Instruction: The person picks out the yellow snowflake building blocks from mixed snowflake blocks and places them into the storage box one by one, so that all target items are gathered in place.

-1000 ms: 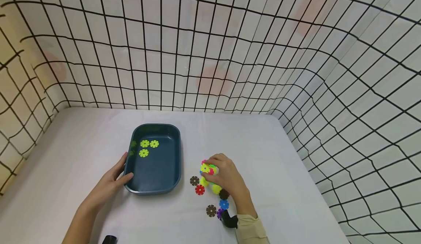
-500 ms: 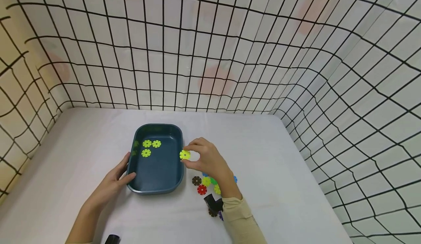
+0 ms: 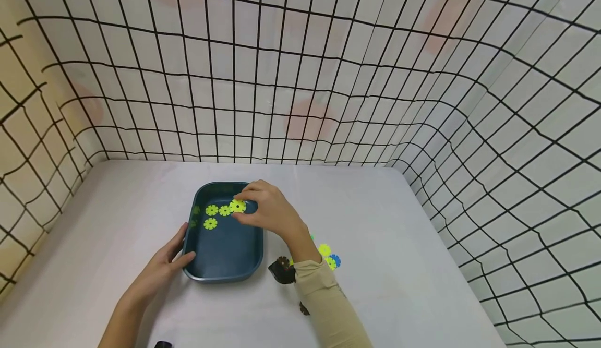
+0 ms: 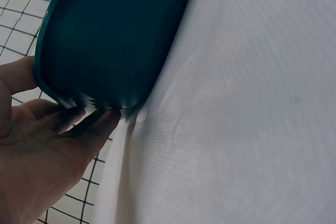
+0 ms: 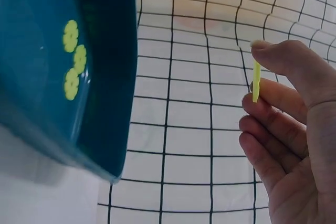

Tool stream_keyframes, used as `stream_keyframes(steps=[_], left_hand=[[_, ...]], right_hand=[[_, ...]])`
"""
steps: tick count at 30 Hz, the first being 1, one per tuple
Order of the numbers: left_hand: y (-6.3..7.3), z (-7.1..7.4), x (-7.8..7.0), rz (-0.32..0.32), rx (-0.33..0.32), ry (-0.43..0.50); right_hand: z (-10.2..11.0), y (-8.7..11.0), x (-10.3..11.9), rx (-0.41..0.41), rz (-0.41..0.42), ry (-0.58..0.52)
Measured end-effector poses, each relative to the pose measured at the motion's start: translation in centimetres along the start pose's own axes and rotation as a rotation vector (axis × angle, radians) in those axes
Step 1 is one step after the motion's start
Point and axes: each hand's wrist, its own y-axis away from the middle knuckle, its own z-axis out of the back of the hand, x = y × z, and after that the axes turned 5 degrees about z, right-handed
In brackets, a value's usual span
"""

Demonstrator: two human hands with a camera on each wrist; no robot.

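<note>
A dark blue tray (image 3: 224, 254) stands left of the table's middle. Its left side is held by my left hand (image 3: 157, 272), thumb over the rim and fingers against the outer wall, as the left wrist view also shows. My right hand (image 3: 274, 215) is over the tray's far right part, pinching a yellow notched plastic disc (image 3: 238, 206) between thumb and fingers. The right wrist view shows this disc (image 5: 256, 81) edge-on. Beneath and beside it, several matching yellow discs (image 3: 210, 224) lie on the tray floor.
Loose notched discs lie right of the tray, partly hidden by the right forearm; yellow (image 3: 324, 250), blue (image 3: 335, 260) and brown (image 3: 304, 309) ones show. A black device (image 3: 283, 272) sits at the right wrist. Black grid netting (image 3: 253, 76) over white cloth walls the table's back and sides.
My right hand has gone from the disc pile leftward and away from me with a yellow disc, crossing the tray's right rim. The left hand has stayed on the tray.
</note>
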Motion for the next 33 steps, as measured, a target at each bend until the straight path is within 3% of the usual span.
stream_keyframes(steps=[9,16,33], left_hand=[[-0.1,-0.2,-0.1,0.044,0.007,-0.004],[0.1,-0.1,-0.2,0.032,0.006,-0.002],[0.0,-0.1,-0.3,0.013,0.003,-0.012]], right_hand=[[-0.5,-2.5,0.8,0.086,-0.081,-0.004],[-1.4,-4.0,0.9,0.156,-0.144,0.024],[-4.8,-5.0,-1.0,0.316,-0.268,0.01]])
